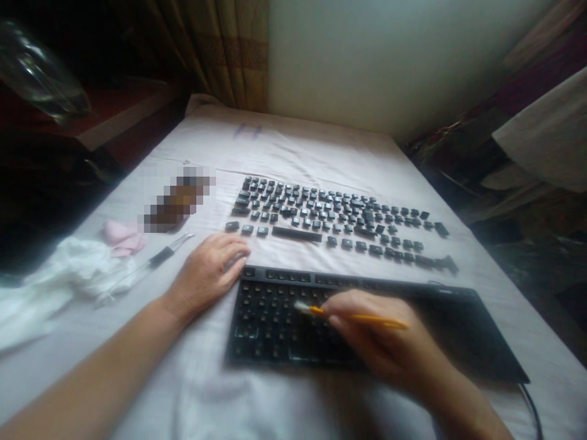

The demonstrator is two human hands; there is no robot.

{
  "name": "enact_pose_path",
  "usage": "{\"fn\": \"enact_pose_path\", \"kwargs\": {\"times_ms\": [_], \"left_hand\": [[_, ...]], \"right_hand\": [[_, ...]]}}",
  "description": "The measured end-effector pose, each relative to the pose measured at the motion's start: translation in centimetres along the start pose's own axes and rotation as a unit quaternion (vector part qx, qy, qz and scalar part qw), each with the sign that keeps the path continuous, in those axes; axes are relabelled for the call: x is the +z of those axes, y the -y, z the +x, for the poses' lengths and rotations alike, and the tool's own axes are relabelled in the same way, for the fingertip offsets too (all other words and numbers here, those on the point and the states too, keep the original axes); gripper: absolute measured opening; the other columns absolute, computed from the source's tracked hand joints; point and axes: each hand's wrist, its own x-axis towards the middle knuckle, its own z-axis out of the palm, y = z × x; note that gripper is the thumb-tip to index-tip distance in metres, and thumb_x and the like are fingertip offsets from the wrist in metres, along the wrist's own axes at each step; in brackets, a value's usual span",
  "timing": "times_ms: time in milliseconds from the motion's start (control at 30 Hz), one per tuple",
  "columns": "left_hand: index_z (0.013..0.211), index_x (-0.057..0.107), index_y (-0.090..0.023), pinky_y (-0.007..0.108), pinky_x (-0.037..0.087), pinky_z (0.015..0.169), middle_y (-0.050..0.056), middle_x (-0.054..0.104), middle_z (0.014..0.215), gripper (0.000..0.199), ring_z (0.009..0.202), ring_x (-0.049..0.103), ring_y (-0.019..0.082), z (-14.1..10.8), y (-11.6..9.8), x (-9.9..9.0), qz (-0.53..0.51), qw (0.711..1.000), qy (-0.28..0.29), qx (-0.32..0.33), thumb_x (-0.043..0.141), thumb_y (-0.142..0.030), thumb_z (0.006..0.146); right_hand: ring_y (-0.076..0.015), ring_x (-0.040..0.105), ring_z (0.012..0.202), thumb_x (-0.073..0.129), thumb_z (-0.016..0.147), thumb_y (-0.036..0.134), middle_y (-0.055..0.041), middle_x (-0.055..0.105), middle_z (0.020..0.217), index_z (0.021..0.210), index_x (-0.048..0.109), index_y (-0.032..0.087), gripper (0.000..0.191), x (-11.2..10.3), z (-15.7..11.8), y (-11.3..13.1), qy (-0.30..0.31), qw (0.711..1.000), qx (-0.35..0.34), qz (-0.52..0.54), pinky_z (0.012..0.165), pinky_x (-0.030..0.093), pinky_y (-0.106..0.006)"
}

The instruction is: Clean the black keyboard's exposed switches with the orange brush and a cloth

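Note:
A black keyboard [431, 318] without its keycaps on the left part lies on a pale sheet, bare switches showing. My right hand [380, 336] is closed around a thin brush with an orange handle [380, 321]; its pale bristles are over the switches. My left hand [206, 275] rests at the keyboard's far left corner, fingers loosely stretched on the sheet and the nearest digit touching the corner. Behind the keyboard, loose black keycaps stand in rows, with a long space bar [296, 234] in front.
To the left lie a thin tool with a dark grip [161, 257], a pink cloth [123, 238], a crumpled white cloth [68, 269] and a pixelated item [178, 198]. A cable [532, 406] leaves the keyboard's right end. A clear bottle [41, 73] lies on a reddish surface, upper left.

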Motion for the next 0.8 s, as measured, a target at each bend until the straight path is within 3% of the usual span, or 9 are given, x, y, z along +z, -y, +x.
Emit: {"fn": "enact_pose_path", "kwargs": {"times_ms": [200,433,633,800], "left_hand": [[0.103,0.072,-0.02,0.048,0.053,0.101,0.01,0.075,0.113,0.024,0.11,0.067,0.027,0.0,0.1,0.0,-0.001,1.0,0.002,0.002,0.052,-0.031,0.096],[0.104,0.072,-0.02,0.048,0.053,0.101,0.01,0.075,0.113,0.024,0.11,0.066,0.027,0.0,0.3,0.1,0.004,1.0,0.006,0.005,0.052,-0.031,0.096],[0.103,0.072,-0.022,0.049,0.053,0.101,0.009,0.075,0.113,0.024,0.11,0.066,0.028,0.0,0.2,0.0,-0.003,1.0,0.005,-0.003,0.052,-0.032,0.095],[0.103,0.073,-0.022,0.049,0.053,0.1,0.009,0.075,0.113,0.024,0.11,0.067,0.029,0.0,0.2,0.0,-0.004,1.0,0.001,-0.001,0.052,-0.032,0.095]], "right_hand": [[-0.0111,0.07,0.059,0.055,0.094,0.011,-0.0003,0.073,0.07,0.085,0.066,0.02,0.017,-0.5,-0.7,0.4,0.005,0.999,0.041,0.022,0.056,0.055,-0.017],[-0.0136,0.072,0.057,0.056,0.097,0.019,-0.0011,0.076,0.073,0.09,0.067,0.022,0.013,0.6,-1.2,0.0,-0.11,0.992,0.057,-0.01,0.057,0.058,-0.019],[-0.0129,0.074,0.058,0.057,0.099,0.018,-0.0011,0.077,0.072,0.09,0.065,0.021,0.013,1.8,-0.3,0.6,-0.089,0.995,-0.022,-0.033,0.058,0.059,-0.018],[-0.0108,0.07,0.052,0.055,0.099,0.018,0.0006,0.075,0.068,0.086,0.064,0.022,0.016,1.4,-0.5,0.8,-0.063,0.998,0.003,0.005,0.053,0.056,-0.015]]}}
